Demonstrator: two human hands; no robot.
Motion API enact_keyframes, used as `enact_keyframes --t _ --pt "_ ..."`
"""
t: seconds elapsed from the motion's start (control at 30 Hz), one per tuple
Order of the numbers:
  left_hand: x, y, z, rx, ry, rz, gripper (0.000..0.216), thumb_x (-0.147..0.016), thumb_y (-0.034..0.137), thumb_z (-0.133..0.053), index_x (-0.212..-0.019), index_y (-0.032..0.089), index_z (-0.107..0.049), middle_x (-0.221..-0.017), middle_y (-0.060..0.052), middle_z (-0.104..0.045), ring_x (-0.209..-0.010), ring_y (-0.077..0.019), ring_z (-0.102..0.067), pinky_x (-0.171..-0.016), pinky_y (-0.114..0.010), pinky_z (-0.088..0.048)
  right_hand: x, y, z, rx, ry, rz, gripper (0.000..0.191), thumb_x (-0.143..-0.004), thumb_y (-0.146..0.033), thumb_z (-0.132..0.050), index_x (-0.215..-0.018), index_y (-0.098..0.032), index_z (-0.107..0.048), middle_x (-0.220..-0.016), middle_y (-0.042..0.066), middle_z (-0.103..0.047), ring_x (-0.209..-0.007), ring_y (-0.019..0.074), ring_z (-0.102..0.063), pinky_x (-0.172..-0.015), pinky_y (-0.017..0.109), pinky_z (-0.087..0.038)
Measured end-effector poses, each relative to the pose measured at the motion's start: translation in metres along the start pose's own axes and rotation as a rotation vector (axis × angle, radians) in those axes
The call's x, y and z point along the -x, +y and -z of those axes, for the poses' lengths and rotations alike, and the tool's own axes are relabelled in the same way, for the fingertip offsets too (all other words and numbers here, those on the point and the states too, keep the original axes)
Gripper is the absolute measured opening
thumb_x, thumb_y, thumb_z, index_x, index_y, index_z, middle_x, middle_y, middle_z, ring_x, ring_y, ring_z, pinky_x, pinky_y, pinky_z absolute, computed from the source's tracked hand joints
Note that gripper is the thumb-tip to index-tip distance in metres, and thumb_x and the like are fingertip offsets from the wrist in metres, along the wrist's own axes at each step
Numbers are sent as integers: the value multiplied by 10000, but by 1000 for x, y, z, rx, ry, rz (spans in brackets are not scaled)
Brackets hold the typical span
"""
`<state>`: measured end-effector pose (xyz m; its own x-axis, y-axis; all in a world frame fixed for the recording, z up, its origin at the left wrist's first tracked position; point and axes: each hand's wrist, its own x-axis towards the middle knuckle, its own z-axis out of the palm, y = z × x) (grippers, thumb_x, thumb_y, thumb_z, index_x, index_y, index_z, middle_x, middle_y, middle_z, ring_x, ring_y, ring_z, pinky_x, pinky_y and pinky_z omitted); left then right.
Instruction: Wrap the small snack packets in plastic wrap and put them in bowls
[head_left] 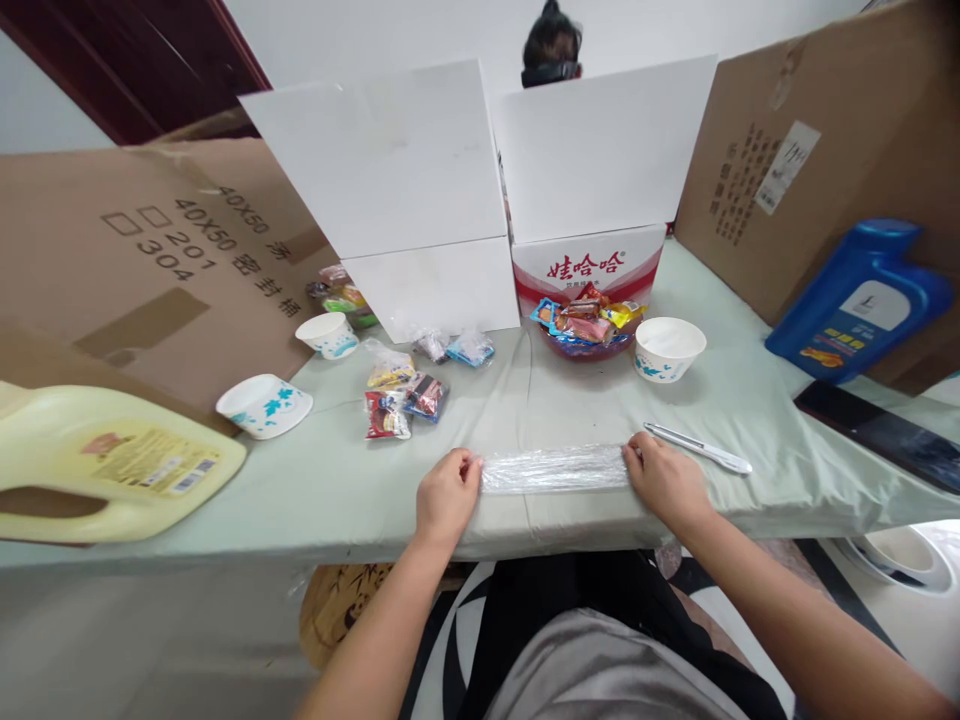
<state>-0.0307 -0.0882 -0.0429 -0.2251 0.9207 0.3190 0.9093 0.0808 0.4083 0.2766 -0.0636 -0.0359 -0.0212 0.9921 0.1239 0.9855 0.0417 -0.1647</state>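
1. At the far left of the pale green cloth-covered table (750, 400), a cream plastic jug with a yellow label (105, 455) lies on its side, with a white paper bowl printed in teal (264, 405) just beside it and a second such bowl (328, 334) further back.
2. Near the middle, small clear bags of wrapped sweets (401, 393) sit well behind the hands.
3. At the near edge, the left hand (447, 497) rests on the table with its fingers curled against the left end of a long flat strip of clear crinkled plastic (553, 468), pinching it.
4. The strip lies flat along the table edge between both hands.
5. The right hand (664, 482) holds the strip's right end, fingers bent down on it.
6. Just beyond the right hand lies a white utility knife (697, 447), apart from it.
7. Further back stand a red bowl heaped with wrapped sweets (585, 325) and a third white paper bowl (669, 348).
8. At the far right, a blue plastic jug (862, 300) leans against a brown cardboard sheet (810, 120).
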Motion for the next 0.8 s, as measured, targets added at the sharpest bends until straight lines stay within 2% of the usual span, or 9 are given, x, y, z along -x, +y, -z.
enact_keyframes --t 0.1,0.2,0.3,0.33,0.4,0.47,0.57,0.67,0.8 --pt "0 4 -3 -123 20 -32 117 -868 282 -552 -858 209 -643 -783 -26 -688 -714 -190 -638 -636 -270 -438 -1 -5 4 50 -34 -24 254 -998 -345 -375 -972 -186 -571 -912 71 -700 -710 189 -647 -532 277 -277" --pt "0 8 -3 -220 133 -115 166 -854 245 -567 -984 174 -642 -907 -84 -673 -819 -237 -626 -685 -313 -463 0 -8 5 93 -38 -20 257 -997 -342 -371 -962 -183 -570 -902 72 -684 -673 189 -635 -527 283 -283" --pt "3 15 4 -237 328 -236 202 -860 212 -559 -1028 132 -636 -992 -146 -635 -930 -285 -585 -781 -379 -473 2 -6 2 108 62 47 248 -983 -332 -398 -976 -178 -592 -961 95 -655 -733 210 -623 -579 302 -352" --pt "5 18 6 -219 350 -300 184 -870 193 -542 -1014 137 -641 -992 -146 -631 -930 -281 -579 -793 -385 -473 1 -4 0 107 119 93 237 -973 -323 -418 -990 -172 -600 -996 110 -642 -801 227 -618 -629 312 -384" --pt "10 26 7 -160 266 -454 161 -894 160 -504 -955 169 -653 -929 -106 -639 -875 -244 -582 -781 -362 -477 0 0 -3 107 223 180 222 -949 -304 -459 -1012 -155 -612 -1062 141 -615 -930 266 -580 -750 343 -418" --pt "15 33 5 -108 91 -558 170 -908 152 -493 -898 193 -658 -851 -62 -640 -821 -210 -584 -748 -330 -482 -2 6 -5 98 268 232 210 -929 -287 -483 -987 -140 -621 -1070 160 -606 -972 291 -545 -828 382 -418" --pt "18 37 0 -132 -49 -534 158 -910 180 -517 -934 196 -672 -854 -55 -643 -834 -218 -583 -745 -345 -490 -2 14 -4 7 256 261 184 -914 -273 -475 -849 -161 -605 -979 145 -619 -937 287 -540 -854 406 -418" --pt "15 39 -3 -192 -76 -500 203 -899 194 -541 -1054 206 -672 -969 -81 -663 -917 -248 -589 -812 -400 -488 6 24 2 -229 185 207 182 -902 -311 -457 -800 -199 -558 -863 89 -624 -849 249 -573 -762 369 -442" --pt "5 47 -7 -182 -149 -505 311 -909 263 -566 -1215 234 -608 -1215 -104 -639 -1126 -286 -572 -1015 -519 -393 28 34 9 -642 -63 10 193 -859 -413 -489 -853 -224 -523 -634 -5 -567 -573 177 -548 -553 307 -408"
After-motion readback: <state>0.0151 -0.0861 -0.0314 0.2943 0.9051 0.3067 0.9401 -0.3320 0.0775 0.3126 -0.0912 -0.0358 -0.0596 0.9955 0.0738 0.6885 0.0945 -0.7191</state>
